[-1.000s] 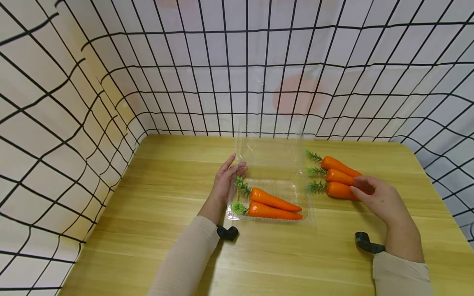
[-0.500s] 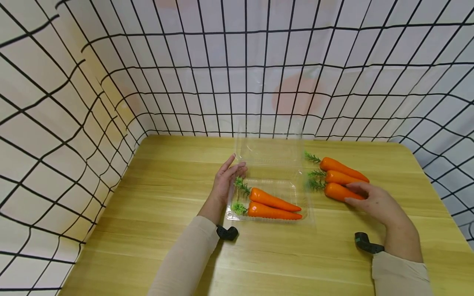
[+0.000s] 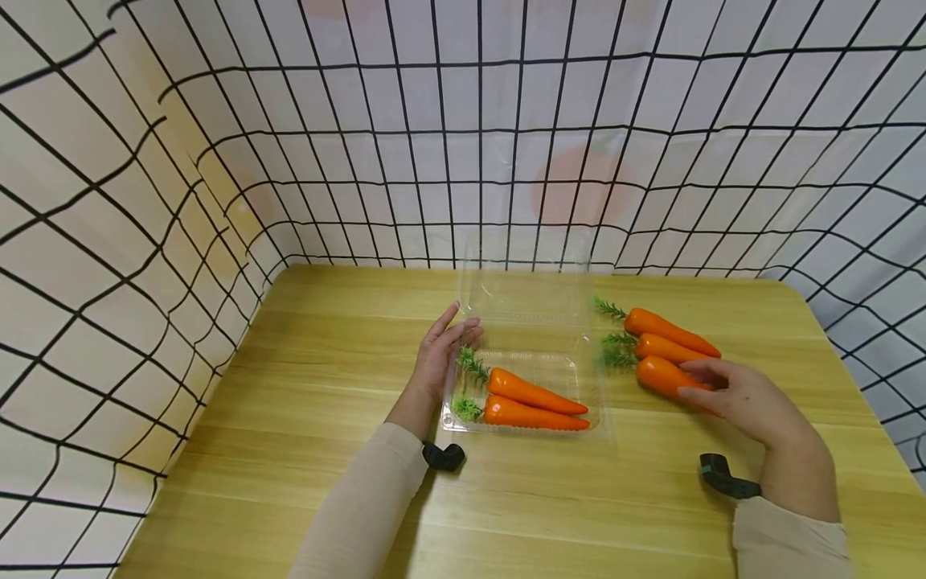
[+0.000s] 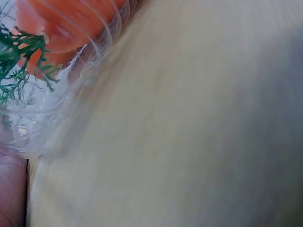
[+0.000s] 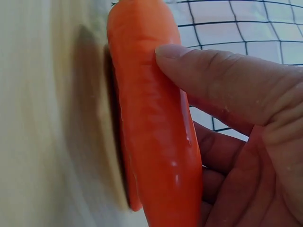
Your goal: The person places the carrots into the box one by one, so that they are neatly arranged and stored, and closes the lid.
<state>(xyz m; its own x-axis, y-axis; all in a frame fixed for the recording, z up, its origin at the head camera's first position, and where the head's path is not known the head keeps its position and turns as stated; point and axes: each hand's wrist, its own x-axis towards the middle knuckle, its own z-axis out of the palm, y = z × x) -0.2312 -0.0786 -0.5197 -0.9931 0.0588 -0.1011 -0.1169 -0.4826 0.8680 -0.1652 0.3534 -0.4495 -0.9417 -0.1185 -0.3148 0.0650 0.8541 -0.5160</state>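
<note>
My right hand (image 3: 745, 398) pinches the nearest of several orange carrots on the right, its thumb on one side and fingers behind. That carrot (image 3: 660, 375) has a green leafy top; in the right wrist view the held carrot (image 5: 151, 109) fills the middle, close above the table. Two more carrots (image 3: 669, 347) lie beyond it. At the left side of a clear plastic clamshell box (image 3: 567, 368), my left hand (image 3: 436, 358) rests with loosely extended fingers. Inside the box lie an upper carrot (image 3: 531, 389) and a lower carrot (image 3: 531, 412), tops to the left.
The box's transparent lid (image 3: 528, 293) stands raised at the back. A wood-grain table (image 3: 347, 346) is bordered at the back and sides by white cloth with a black grid (image 3: 405, 145). Dark camera mounts (image 3: 444, 457) sit at both wrists.
My right hand has moved from over the carrots to a pinch on the nearest one, which has shifted slightly toward me. My left hand and the box stay in place.
</note>
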